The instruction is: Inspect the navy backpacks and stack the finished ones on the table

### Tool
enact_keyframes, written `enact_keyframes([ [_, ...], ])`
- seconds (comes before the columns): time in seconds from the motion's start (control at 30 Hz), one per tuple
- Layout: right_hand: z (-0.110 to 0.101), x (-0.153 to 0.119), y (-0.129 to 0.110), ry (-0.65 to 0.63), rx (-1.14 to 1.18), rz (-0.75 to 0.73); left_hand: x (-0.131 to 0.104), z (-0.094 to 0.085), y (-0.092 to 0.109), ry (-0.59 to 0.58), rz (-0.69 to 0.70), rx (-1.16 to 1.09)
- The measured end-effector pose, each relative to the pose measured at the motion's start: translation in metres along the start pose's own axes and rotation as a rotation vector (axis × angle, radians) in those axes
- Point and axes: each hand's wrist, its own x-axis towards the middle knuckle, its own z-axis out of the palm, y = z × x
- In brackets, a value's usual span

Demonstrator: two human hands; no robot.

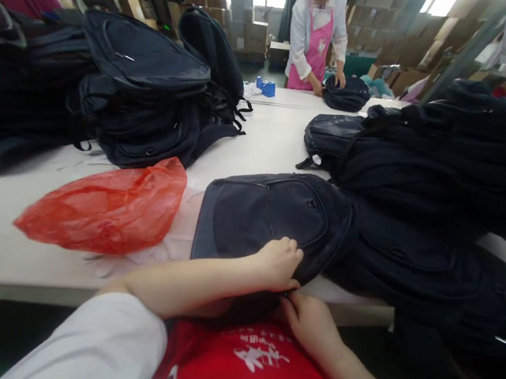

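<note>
A dark navy backpack [249,214] lies on its back at the table's front edge, its front pocket and zipper facing up. My left hand [279,263] rests against its near side, fingers curled and closed on the edge of the bag. Just right of it and lower, my right hand [309,323] pinches the same near edge between thumb and fingers. The fingertips of both hands nearly meet there. Whatever small part of the backpack they grip is mostly hidden by the fingers.
A red plastic bag [113,207] lies left of the backpack on the white table [271,129]. Navy backpacks are piled at left [147,68] and at right [425,170]. Across the table, a person in a pink apron [317,48] handles another dark bag [347,94].
</note>
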Motion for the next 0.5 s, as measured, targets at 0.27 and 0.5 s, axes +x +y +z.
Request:
enact_keyframes([
  [0.27, 0.008, 0.011, -0.033, -0.147, -0.024, -0.042, 0.029, 0.027, -0.024, -0.061, 0.149, -0.047],
  [0.5, 0.026, 0.031, -0.062, -0.199, 0.045, -0.094, 0.033, 0.034, -0.030, -0.057, 0.144, -0.125],
])
